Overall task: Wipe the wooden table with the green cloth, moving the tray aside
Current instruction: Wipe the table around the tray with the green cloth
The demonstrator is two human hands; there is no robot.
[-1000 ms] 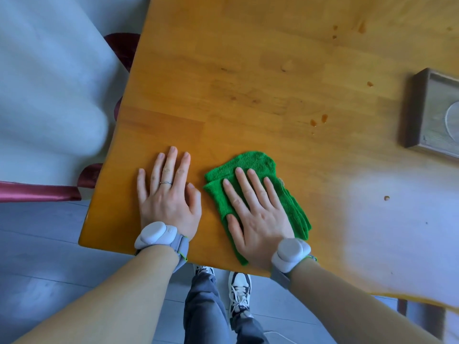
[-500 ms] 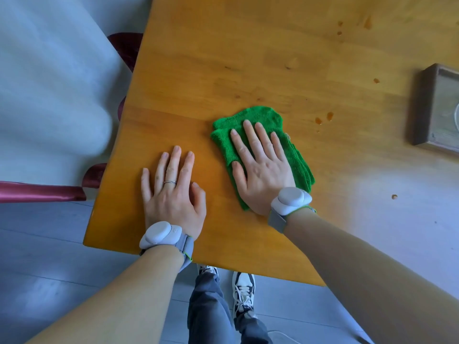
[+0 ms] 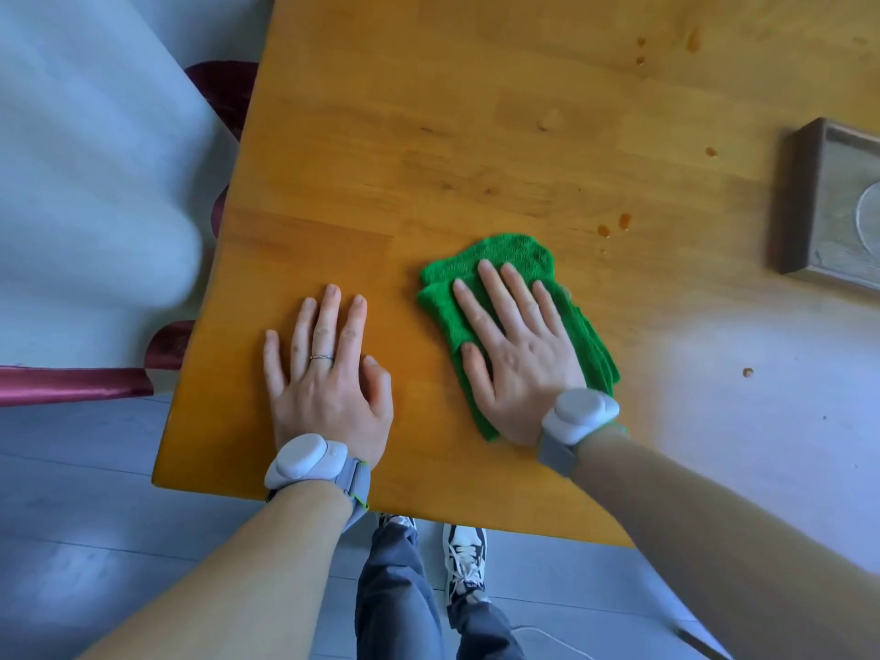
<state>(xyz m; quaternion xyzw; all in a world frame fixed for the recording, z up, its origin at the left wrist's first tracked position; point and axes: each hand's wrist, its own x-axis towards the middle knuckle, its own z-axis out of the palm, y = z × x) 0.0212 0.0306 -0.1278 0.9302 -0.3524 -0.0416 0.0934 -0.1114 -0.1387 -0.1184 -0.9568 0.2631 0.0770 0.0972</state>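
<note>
our left hand (image 3: pixel 328 373) lies flat on the bare wood near the tabletop's (image 3: pixel 428 135) near-left corner, fingers straight and apart, holding nothing; it only props us, and if we lean on it while reaching, our weight sits close to the near edge. just to its right, our right hand (image 3: pixel 516 345) presses the green cloth (image 3: pixel 505 252) flat with straight, spread fingers, no pinch on it that we can see; the cloth lies bunched in folds a little in from the near edge, roughly midway along what we see of it. since the palm only presses, we judge a fast stroke could let the cloth slip or roll up under the hand and smear instead of lift. a stroke pulled too far toward us would carry it and any crumbs over the near edge onto the floor (image 3: pixel 95 540). past the cloth's far-right corner sit small brown drops (image 3: pixel 614 223), with more drops (image 3: pixel 640 52) toward the far edge and a crumb (image 3: pixel 747 372) to the right, all unwiped; dragging through the drops may streak them. at the right edge of our view the tray (image 3: pixel 805 202) stands well apart from the cloth, not moved yet as far as we can judge, and a wide stroke right would knock its side. open room lies mostly toward the far edge and between cloth and tray.
</note>
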